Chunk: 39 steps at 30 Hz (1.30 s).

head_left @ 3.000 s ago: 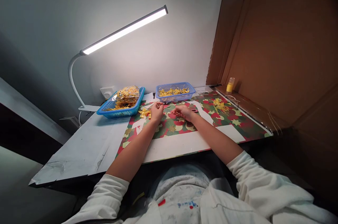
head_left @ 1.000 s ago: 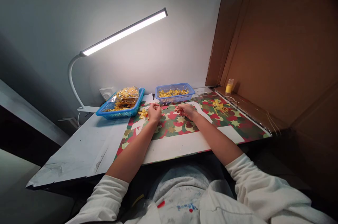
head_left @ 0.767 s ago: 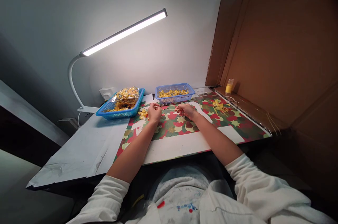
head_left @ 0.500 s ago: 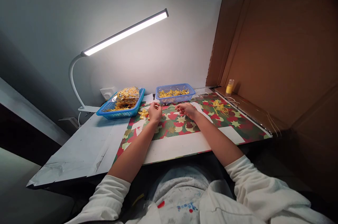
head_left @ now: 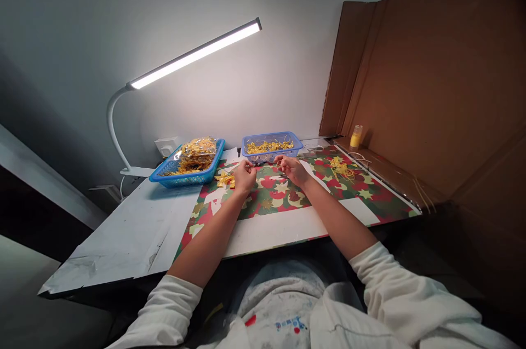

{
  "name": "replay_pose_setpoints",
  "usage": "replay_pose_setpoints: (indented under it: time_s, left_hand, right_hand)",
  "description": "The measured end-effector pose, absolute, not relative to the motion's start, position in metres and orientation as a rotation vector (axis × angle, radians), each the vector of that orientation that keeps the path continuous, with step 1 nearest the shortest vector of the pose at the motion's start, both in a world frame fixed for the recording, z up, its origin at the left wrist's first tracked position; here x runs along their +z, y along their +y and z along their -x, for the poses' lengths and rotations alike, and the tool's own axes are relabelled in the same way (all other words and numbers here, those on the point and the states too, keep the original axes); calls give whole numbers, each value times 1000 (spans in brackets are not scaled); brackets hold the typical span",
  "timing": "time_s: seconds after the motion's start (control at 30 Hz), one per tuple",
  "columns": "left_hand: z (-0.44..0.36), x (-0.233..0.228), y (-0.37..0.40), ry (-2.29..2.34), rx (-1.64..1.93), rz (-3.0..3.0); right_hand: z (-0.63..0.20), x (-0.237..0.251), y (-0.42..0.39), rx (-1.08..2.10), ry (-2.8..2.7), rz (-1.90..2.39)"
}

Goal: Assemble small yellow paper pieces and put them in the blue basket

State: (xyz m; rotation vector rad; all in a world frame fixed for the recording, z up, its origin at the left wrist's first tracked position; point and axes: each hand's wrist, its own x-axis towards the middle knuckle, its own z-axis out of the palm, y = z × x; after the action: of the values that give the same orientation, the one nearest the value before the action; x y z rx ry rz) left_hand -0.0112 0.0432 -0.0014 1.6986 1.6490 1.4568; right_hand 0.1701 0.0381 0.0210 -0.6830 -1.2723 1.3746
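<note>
— Two blue baskets sit at the back of the desk; what's in the leftmost one?
— The big blue basket point(head_left: 189, 165) holds a crinkly bag of yellow-gold pieces, under the lit desk lamp point(head_left: 193, 53). Just right of it, a few loose yellow pieces point(head_left: 226, 179) lie on the patterned mat point(head_left: 287, 195).
— And the left hand?
— The left hand point(head_left: 245, 175) is curled beside those pieces, fingers pinched narrow on something thin; what it is, I cannot tell.
— Then?
— The small blue basket point(head_left: 272, 146) stands behind both hands. The right hand point(head_left: 292, 168) is just in front of it, fingertips drawn together too, apparently on the same fine strand point(head_left: 265, 165) running between the hands.
— Further right?
— A tangle of yellow strands point(head_left: 341, 165) on the mat, a little yellow bottle point(head_left: 355, 136), then the cardboard wall point(head_left: 431, 75).
</note>
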Motion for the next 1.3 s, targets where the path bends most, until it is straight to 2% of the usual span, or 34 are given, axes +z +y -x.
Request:
replay_pose_setpoints:
  time_s: [0.2,0.37,0.43,0.57,0.7,0.87,0.97,1.07,1.17,1.3]
  left_hand:
    - [11,-1,34,1514,1191,-2043]
    - [3,5,20,1070,748,-2206]
    - [1,6,18,956,679,-2212]
    - [0,6,22,990,1049,-2172]
    - [-3,10,26,939,1284,-1809]
    - [-10,9,24,831,1155,-1422]
    - [-10,7,25,829,1011,-1282]
    - [-6,9,25,805,1007,-1243]
    - [-3,13,25,792,1062,-1269]
    - [-4,15,25,862,1108,-1331]
  right_hand:
    - [-172,18,46,1134,-1208,839]
    - [-171,17,48,1011,-1180,906]
    - [-170,17,47,962,-1225,897]
    - [-169,18,44,903,-1329,852]
    - [-168,17,42,791,-1493,818]
    - [-166,13,37,381,-1868,827]
    - [-166,12,35,242,-1990,853]
    - [-168,12,39,176,-2018,981]
    - [-180,10,47,161,-1982,1327]
    - [-208,3,60,312,-2020,1705]
